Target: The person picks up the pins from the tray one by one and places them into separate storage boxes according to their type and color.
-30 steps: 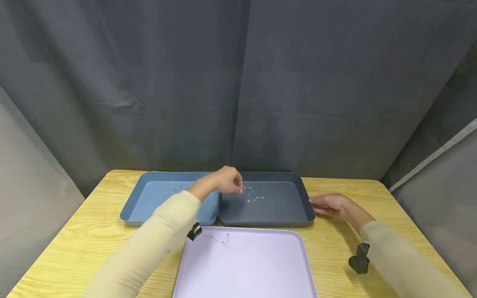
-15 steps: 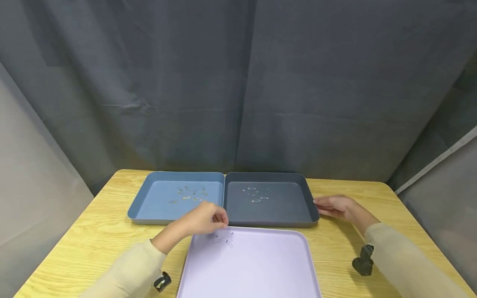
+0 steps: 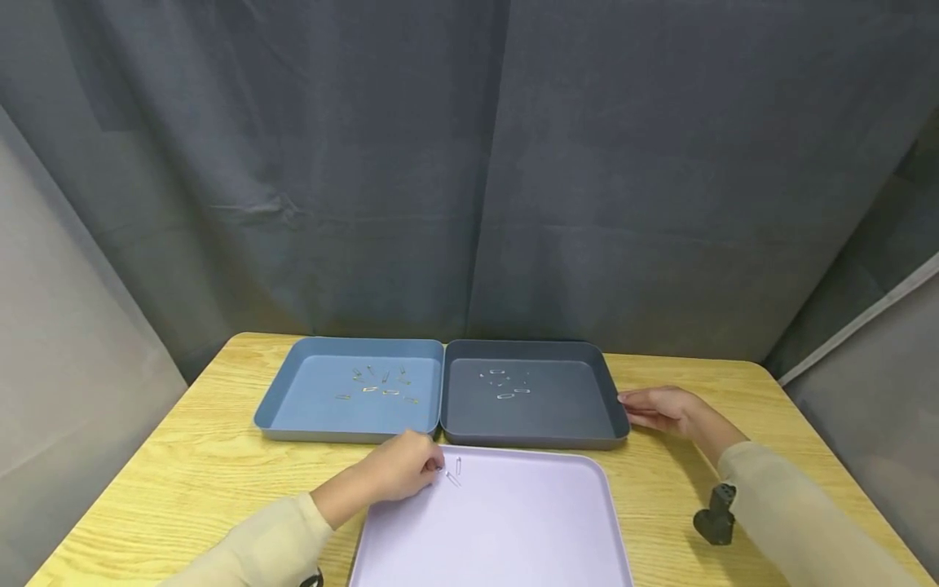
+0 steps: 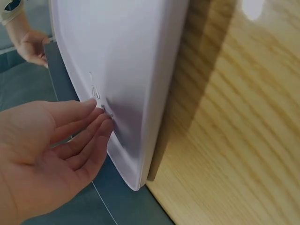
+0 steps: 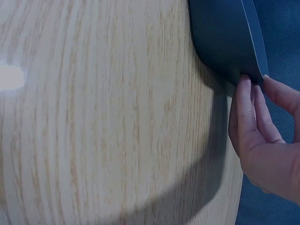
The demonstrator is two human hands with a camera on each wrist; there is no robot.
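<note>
My left hand (image 3: 425, 467) reaches onto the far left corner of the lilac tray (image 3: 513, 538). Its straight fingers (image 4: 96, 123) touch one of the few small metal paper clips (image 3: 455, 471) lying there, seen close as a clip (image 4: 107, 111) in the left wrist view. Behind it stand a blue tray (image 3: 275, 403) with several clips (image 3: 377, 385) and a dark grey tray (image 3: 612, 412) with several clips (image 3: 506, 383). My right hand (image 3: 641, 408) lies flat on the table, its fingertips (image 5: 244, 86) against the dark grey tray's right rim (image 5: 251, 51).
All three trays sit on a wooden table (image 3: 183, 473) with a grey curtain (image 3: 469, 179) behind it. A black wrist mount (image 3: 715, 514) hangs by my right sleeve. Bare wood lies left of the blue tray and right of the lilac tray.
My left hand drew back from above the dark grey tray and came down to the clips in the lilac tray. The right hand stayed at the dark tray's rim.
</note>
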